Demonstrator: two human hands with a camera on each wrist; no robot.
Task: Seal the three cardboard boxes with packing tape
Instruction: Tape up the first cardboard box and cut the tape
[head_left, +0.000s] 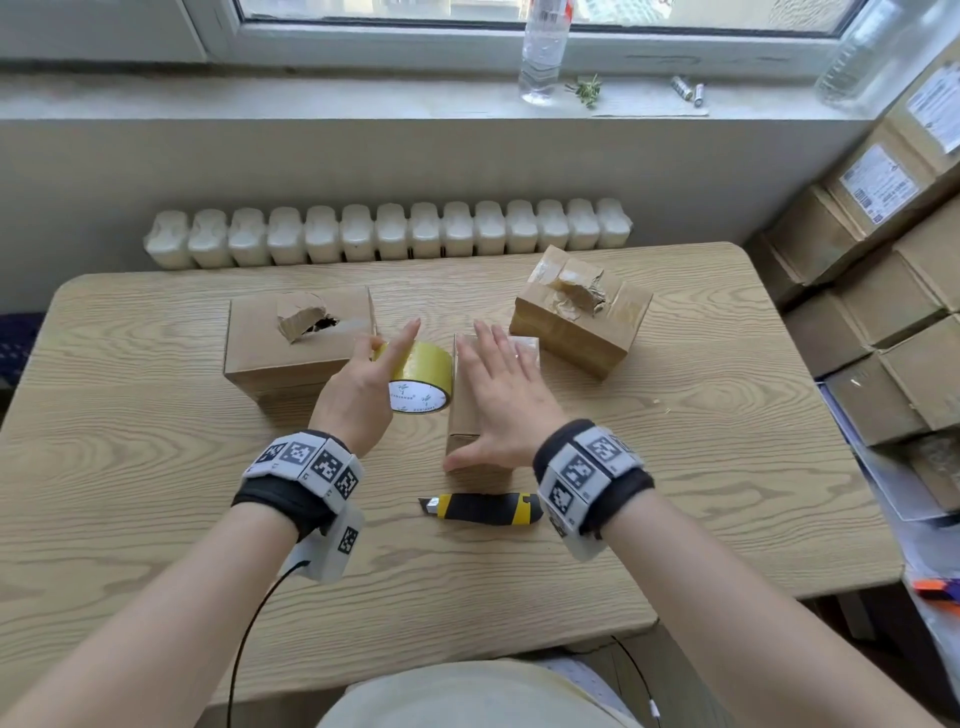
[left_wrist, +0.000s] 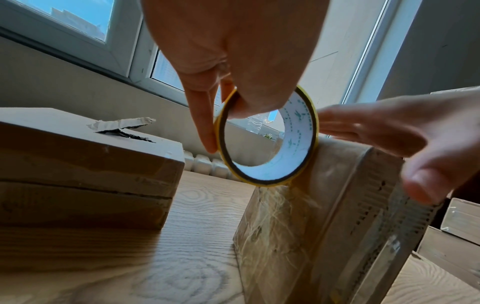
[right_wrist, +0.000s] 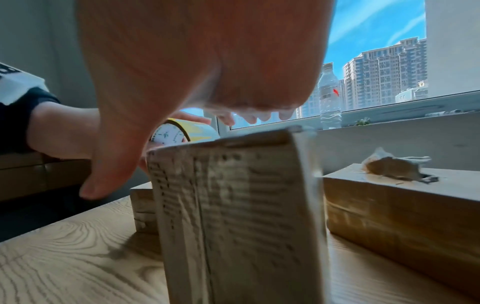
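Three cardboard boxes stand on the wooden table (head_left: 156, 467). The left box (head_left: 298, 348) has a torn hole on top. The right box (head_left: 579, 322) has crumpled tape on top. My left hand (head_left: 382, 364) pinches the yellow tape roll (head_left: 423, 376), thumb inside the core (left_wrist: 298, 131), and holds it against the upper left edge of the small middle box (head_left: 465, 415). Shiny tape covers that box's left side (left_wrist: 280, 226). My right hand (head_left: 501, 400) is spread flat over the middle box (right_wrist: 233, 205), fingers straight, thumb at its near corner. Whether the palm touches is unclear.
A yellow and black utility knife (head_left: 483, 506) lies near my right wrist. A radiator (head_left: 389, 234) runs behind the table. Stacked cardboard boxes (head_left: 883, 312) fill the right side. A plastic bottle (head_left: 543, 52) stands on the windowsill.
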